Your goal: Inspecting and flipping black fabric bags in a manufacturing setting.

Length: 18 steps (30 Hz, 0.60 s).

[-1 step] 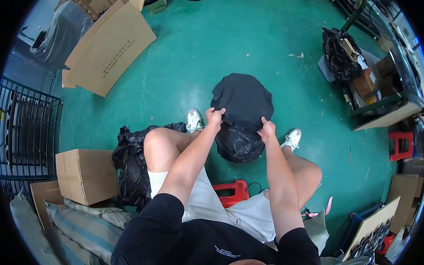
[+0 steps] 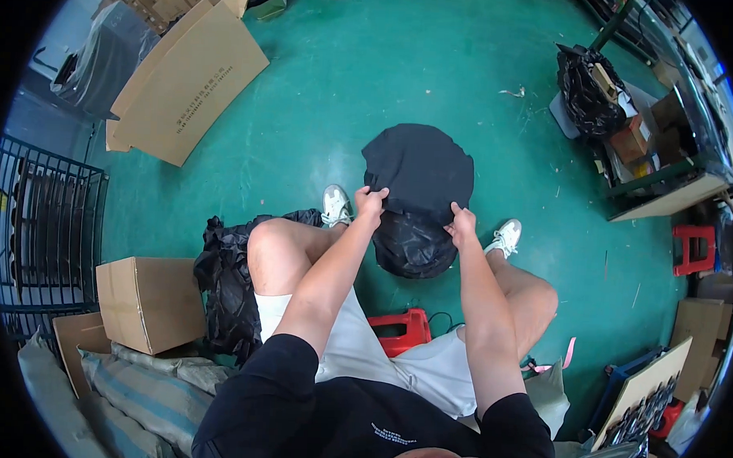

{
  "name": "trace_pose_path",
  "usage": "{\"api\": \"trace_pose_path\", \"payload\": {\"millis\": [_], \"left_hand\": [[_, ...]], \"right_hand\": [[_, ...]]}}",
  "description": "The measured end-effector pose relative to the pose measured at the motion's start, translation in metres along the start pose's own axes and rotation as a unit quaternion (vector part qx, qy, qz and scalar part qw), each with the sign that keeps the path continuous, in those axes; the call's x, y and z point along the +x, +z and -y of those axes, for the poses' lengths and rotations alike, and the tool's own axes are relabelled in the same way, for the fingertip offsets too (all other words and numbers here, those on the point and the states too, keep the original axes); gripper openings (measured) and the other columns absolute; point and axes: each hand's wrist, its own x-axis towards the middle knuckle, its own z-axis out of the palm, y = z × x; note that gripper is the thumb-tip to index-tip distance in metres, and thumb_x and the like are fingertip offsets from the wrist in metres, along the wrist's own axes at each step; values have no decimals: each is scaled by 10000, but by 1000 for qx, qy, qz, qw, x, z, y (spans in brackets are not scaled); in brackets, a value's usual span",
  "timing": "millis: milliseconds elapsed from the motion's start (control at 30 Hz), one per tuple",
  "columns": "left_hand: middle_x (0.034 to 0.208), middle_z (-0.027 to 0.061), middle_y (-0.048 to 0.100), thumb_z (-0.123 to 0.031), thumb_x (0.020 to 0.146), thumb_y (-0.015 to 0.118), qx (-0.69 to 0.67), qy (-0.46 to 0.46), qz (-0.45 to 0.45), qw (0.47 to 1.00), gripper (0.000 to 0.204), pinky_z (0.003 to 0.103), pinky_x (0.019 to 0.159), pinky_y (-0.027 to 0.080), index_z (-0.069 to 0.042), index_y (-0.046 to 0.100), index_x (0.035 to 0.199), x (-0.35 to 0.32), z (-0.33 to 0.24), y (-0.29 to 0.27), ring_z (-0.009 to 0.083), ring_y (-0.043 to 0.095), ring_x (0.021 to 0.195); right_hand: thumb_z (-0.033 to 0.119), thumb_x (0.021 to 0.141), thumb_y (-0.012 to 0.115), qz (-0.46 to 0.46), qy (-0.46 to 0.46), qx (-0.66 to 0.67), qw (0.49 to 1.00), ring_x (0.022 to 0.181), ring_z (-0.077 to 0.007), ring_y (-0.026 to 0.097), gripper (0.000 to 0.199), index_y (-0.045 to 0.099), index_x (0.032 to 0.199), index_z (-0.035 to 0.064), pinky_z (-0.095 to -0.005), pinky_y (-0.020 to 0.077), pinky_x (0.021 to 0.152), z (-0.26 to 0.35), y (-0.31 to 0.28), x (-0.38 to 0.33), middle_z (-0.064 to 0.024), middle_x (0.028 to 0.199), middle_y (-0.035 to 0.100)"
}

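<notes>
A dark, rounded piece of black cloth spreads out between my knees. My left hand pinches its near edge on the left, thumb on top. On the right, my right hand grips the same edge with closed fingers. Just below the cloth is a round bundle in shiny black plastic, partly covered by the cloth. What lies inside the bundle is hidden.
Crumpled black plastic lies by my left leg, beside a cardboard box. A red plastic stool shows between my thighs. A large cardboard sheet stands at far left. A black bag sits by the right-hand shelving.
The far edge of the cloth has shifted very slightly away and to the left. Both hands keep their hold on its near edge.
</notes>
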Motion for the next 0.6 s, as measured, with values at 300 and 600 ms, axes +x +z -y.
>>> {"api": "trace_pose_path", "payload": {"millis": [300, 600], "left_hand": [[1179, 147, 564, -49, 799, 770, -81, 4, 5, 997, 679, 444, 837, 505, -62, 348, 1331, -24, -6, -13, 256, 598, 1019], [1079, 134, 591, -75, 778, 803, 121, 101, -63, 985, 662, 359, 865, 481, -35, 400, 1302, -64, 35, -41, 239, 591, 965]], "right_hand": [[273, 931, 652, -61, -31, -78, 995, 584, -163, 567, 619, 362, 1420, 27, -325, 453, 470, -4, 15, -23, -78, 819, 619], [281, 862, 641, -148, -53, -322, 933, 510, -228, 616, 488, 586, 1236, -28, -341, 450, 406, -22, -6, -49, -174, 890, 683]]}}
